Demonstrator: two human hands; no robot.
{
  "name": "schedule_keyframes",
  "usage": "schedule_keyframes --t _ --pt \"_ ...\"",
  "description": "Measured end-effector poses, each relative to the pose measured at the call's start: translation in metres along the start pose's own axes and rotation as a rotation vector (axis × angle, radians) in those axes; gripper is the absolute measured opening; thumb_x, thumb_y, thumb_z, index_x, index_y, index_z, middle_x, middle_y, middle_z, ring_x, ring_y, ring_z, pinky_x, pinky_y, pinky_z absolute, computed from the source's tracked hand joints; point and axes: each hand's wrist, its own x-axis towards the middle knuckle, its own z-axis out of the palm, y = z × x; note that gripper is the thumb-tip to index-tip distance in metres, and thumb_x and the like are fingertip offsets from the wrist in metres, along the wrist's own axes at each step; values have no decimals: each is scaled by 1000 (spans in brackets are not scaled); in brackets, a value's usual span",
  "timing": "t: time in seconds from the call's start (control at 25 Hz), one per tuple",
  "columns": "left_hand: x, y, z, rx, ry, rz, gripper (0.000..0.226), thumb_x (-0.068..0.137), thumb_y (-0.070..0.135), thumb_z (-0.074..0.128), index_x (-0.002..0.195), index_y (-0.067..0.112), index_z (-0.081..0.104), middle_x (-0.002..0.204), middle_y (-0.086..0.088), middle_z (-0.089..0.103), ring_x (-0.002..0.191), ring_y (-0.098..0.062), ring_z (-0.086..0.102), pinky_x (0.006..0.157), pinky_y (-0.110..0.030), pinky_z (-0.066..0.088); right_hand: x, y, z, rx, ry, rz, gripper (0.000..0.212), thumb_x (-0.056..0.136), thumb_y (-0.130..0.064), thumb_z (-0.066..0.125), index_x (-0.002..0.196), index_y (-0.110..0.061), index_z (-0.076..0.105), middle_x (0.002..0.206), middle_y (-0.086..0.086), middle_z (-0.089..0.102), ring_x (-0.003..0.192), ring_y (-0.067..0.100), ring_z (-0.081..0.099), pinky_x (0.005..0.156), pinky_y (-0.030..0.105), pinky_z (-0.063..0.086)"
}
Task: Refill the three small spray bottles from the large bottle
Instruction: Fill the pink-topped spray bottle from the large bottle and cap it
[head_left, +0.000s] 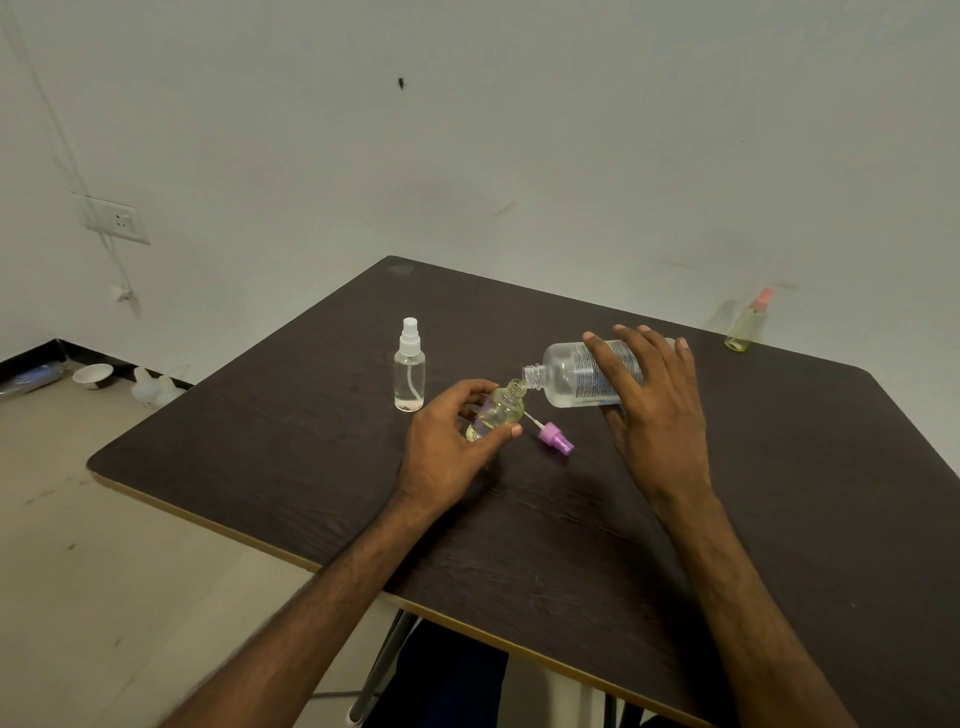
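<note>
Head view: right hand grips the tipped large clear plastic bottle, label print unreadable; left hand holds the small uncapped yellowish bottle.

Dark wood-grain table stands near a pale wall. Socket with hanging cable is mounted at left. White bowl sits on the beige floor.

Dark brown wood-grain tabletop: matt, faintly streaked. Large clear plastic bottle: smooth, glossy. Small yellow-tinted clear plastic bottle: glossy. Small clear plastic spray bottle with white cap: glossy.
</note>
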Motion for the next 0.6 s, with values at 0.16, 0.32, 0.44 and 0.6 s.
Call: schedule_keyframes --t 0.16,0.32,0.44,0.6 --pt "0 0 0 -1 4 3 49 72 28 89 116 21 68 102 14 71 94 -2 68 80 -18 55 0 -1 0 3 4 -3 83 74 -4 80 146 -20 42 143 17 47 138 34 37 119 50 17" --pt "0 0 0 3 6 4 49 72 29 89 116 21 68 103 15 71 95 -2 68 82 -20 56 0 0 0 -3 3 -3 85 74 -4 80 147 -21 41 143 17 46 138 34 37 119 50 18" --pt "0 0 0 5 4 5 49 72 29 88 116 22 68 103 14 71 95 -3 68 82 -21 56 0 0 0 0 6 -2 85 74 -4 80 147 -22 40 143 17 46 138 34 37 119 50 17" --pt "0 2 0 3 2 9 48 73 28 88 115 24 67 102 16 70 95 0 67 80 -15 54 0 -1 0 -1 9 -1 85 73 -4 80 146 -21 41 143 17 47 137 35 38 119 50 17"
